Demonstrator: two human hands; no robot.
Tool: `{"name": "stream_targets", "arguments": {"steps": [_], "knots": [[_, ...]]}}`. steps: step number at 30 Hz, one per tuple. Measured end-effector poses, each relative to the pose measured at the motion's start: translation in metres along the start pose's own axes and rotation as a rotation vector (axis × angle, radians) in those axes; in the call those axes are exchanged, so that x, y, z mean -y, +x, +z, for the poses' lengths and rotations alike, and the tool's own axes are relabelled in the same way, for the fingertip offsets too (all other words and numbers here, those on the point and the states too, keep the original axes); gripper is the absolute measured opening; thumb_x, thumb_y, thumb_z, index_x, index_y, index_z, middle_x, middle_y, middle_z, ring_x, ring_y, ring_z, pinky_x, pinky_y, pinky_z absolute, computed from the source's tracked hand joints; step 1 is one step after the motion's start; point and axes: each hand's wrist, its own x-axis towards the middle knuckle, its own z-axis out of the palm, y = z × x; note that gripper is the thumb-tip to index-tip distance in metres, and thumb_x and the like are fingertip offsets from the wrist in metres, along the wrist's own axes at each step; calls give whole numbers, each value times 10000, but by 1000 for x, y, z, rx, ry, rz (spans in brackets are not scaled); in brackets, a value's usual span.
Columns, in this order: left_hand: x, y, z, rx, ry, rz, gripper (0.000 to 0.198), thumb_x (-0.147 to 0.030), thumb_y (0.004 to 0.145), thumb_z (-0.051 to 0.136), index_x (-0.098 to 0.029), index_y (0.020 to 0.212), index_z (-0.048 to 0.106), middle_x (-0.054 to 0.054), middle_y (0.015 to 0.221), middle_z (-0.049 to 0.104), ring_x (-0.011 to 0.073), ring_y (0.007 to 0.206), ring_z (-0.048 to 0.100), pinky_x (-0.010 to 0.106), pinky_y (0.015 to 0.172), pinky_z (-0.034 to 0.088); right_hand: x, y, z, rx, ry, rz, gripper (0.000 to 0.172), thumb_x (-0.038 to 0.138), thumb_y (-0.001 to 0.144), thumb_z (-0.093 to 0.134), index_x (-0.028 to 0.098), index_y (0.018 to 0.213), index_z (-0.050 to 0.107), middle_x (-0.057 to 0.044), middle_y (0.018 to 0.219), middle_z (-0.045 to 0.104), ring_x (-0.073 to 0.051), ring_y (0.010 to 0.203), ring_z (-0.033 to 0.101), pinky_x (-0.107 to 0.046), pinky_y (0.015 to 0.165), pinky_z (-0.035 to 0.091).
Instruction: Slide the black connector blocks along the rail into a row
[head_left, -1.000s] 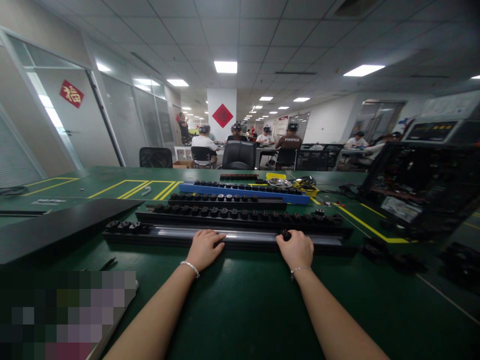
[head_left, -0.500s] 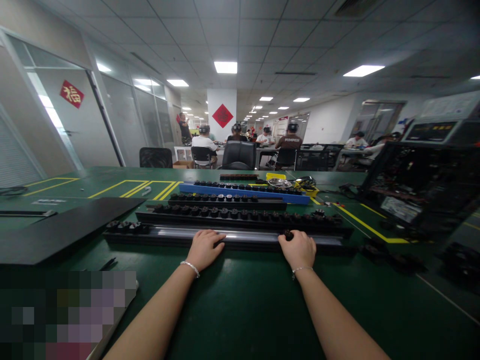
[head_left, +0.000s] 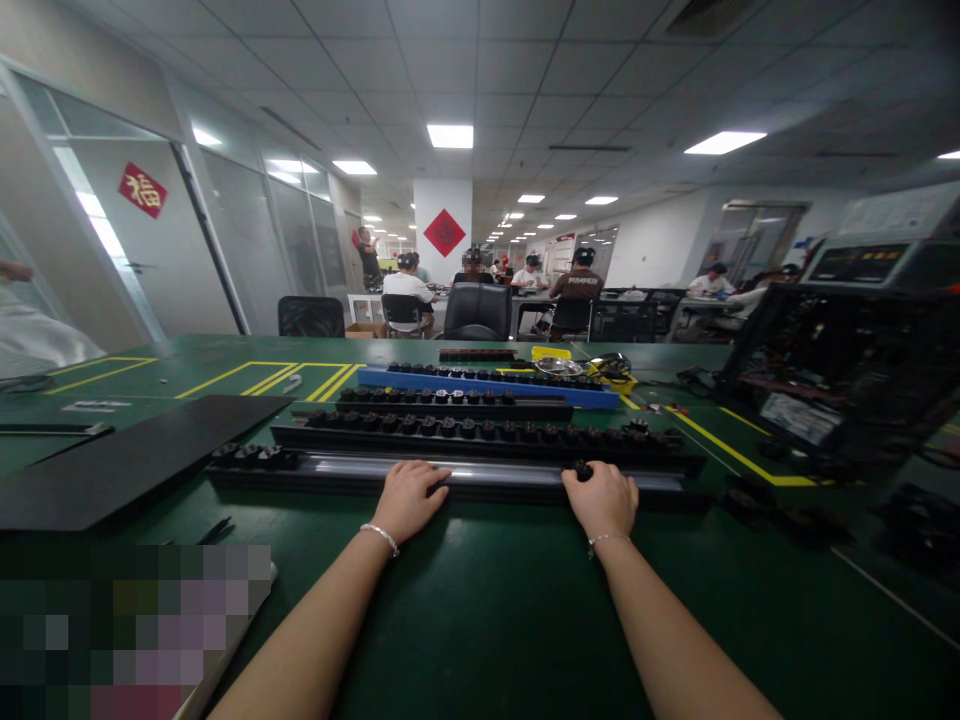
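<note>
A long black rail [head_left: 495,468] with a shiny channel lies across the green table before me. My left hand [head_left: 407,496] grips it left of its middle, fingers over the top and thumb along the near side. Farther right, my right hand [head_left: 604,496] is closed around a small black round part [head_left: 580,470] at the channel; the fingers hide most of it. Several black knob-like parts [head_left: 247,454] sit in the rail's left end. Just behind is a second black rail [head_left: 300,436] filled with a row of similar parts.
Farther back lie a shorter black rail [head_left: 555,411] and a blue rail [head_left: 487,388] with parts. A dark flat sheet [head_left: 142,455] lies left. An open black equipment case [head_left: 802,370] stands right, with loose dark parts [head_left: 810,520] near it. A person's white garment [head_left: 41,325] shows far left.
My right hand has shifted slightly to the right along the rail with the small black part. My left hand stays put. A person has come into view at the far left edge.
</note>
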Motion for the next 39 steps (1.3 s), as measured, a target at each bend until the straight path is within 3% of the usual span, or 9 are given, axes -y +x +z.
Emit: {"name": "stream_targets", "arguments": {"steps": [39], "knots": [[0, 0, 1, -21, -20, 16, 274, -353, 822, 521, -308, 1053, 661, 25, 1009, 684, 213, 1034, 548, 405, 931, 345, -9, 5, -4, 25, -1, 13, 362, 390, 730, 459, 161, 930, 654, -91, 905, 620, -225, 876, 544, -339, 786, 346]]}}
